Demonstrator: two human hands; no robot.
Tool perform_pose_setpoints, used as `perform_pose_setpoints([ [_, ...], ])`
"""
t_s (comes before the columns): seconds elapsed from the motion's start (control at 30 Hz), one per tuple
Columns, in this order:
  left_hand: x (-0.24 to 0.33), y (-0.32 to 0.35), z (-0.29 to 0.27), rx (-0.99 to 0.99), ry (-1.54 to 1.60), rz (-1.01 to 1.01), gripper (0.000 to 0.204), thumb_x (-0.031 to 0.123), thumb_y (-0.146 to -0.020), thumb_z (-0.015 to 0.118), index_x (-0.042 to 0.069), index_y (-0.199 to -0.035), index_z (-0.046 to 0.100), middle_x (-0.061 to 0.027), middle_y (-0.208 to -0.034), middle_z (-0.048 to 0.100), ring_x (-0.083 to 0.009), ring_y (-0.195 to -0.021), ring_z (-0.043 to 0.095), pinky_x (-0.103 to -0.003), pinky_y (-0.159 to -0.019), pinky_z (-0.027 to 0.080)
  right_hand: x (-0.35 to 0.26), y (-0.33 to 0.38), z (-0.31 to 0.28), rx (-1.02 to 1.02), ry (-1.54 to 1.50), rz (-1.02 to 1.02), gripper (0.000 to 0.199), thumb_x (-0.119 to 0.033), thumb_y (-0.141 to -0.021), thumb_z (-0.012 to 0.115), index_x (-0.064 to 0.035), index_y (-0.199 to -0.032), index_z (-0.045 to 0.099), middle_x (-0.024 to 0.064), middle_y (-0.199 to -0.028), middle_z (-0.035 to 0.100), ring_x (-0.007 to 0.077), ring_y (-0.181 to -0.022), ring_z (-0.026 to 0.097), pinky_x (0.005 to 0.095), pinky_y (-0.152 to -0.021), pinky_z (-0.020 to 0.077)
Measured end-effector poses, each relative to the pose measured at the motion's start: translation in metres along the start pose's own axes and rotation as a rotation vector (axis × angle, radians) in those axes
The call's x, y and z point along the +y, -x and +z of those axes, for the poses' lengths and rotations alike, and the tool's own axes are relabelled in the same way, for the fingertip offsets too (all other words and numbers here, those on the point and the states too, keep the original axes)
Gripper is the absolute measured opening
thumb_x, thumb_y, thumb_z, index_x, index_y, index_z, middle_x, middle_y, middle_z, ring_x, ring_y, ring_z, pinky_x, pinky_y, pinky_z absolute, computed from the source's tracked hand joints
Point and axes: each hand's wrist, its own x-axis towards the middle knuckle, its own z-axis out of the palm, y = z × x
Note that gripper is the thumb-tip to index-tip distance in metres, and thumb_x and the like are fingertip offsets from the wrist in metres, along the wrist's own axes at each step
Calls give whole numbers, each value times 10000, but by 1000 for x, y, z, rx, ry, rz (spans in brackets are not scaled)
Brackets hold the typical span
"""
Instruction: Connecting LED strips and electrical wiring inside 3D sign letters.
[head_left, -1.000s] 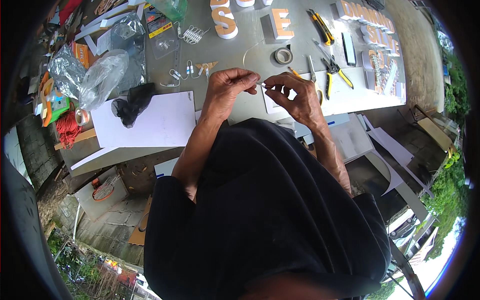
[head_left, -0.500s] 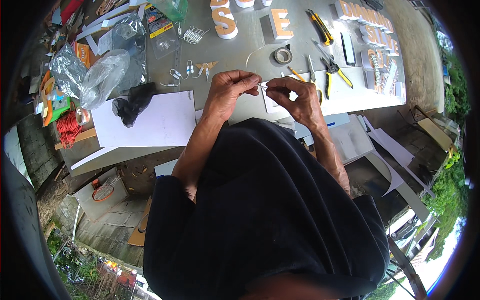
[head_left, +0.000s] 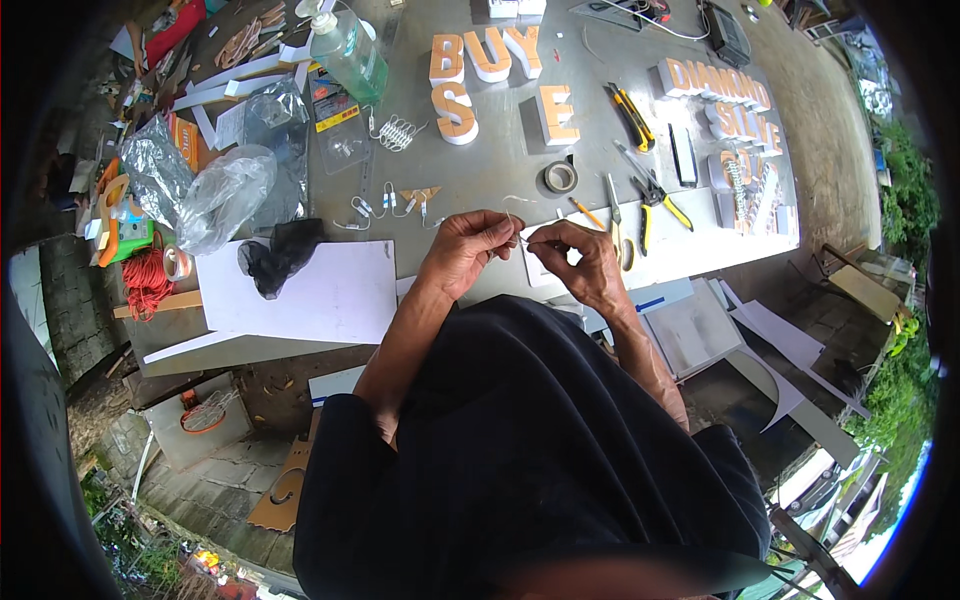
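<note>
Both my hands are raised in front of me, over the near edge of the metal table. My left hand (head_left: 462, 256) pinches a thin white wire (head_left: 521, 238) between thumb and fingertips. Close beside it, my right hand (head_left: 590, 268) pinches the same wire, its fingertips almost meeting the left ones. A fine pale strand curls up above the fingers; its ends are too small to make out. Left of the hands lies a string of small white light modules (head_left: 362, 208) with thin wires, beside a brown triangular scrap (head_left: 420, 193).
Beyond the hands are a tape roll (head_left: 561, 178), scissors (head_left: 614, 215), a yellow cutter (head_left: 630, 118), yellow-handled pliers (head_left: 662, 205) and block letters (head_left: 459, 113). To the left lie a white sheet (head_left: 340, 290), black mesh cloth (head_left: 277, 262), plastic bags (head_left: 228, 197) and a green bottle (head_left: 347, 58).
The view has tipped so the table and hands sit lower in the picture, and more of the table's far side shows. Both hands still pinch the wire, their fingertips slightly shifted.
</note>
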Motion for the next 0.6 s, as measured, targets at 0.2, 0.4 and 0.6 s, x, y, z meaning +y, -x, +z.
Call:
perform_pose_setpoints([
  [0.2, 1, -4, 2, 66, -74, 17, 145, 86, -937, 703, -33, -1014, 731, -86, -938, 727, -141, -809, 642, -287, -703, 522, -2, -3, 0, -40, -22, -8, 317, -42, -863, 721, -37, -1173, 654, 81, -888, 741, 148, -645, 647, 293, -611, 526],
  [0.4, 0, -5, 3, 164, -141, 36, 150, 94, -947, 692, -29, -1027, 726, -78, -936, 718, -132, -807, 640, -288, -693, 512, 3, -13, 0, 59, 231, -266, 327, -111, -815, 789, -66, -1124, 693, 85, -974, 707, 236, -911, 673, 362, -759, 528],
  [0.6, -2, -8, 3, 200, -195, 101, 174, 121, -926, 729, -30, -1012, 730, -71, -864, 706, -138, -776, 658, -278, -686, 539, -2, -20, -3, 0, 291, -303, 328, -114, -773, 806, -100, -1088, 715, 57, -952, 689, 238, -926, 630, 393, -843, 467],
])
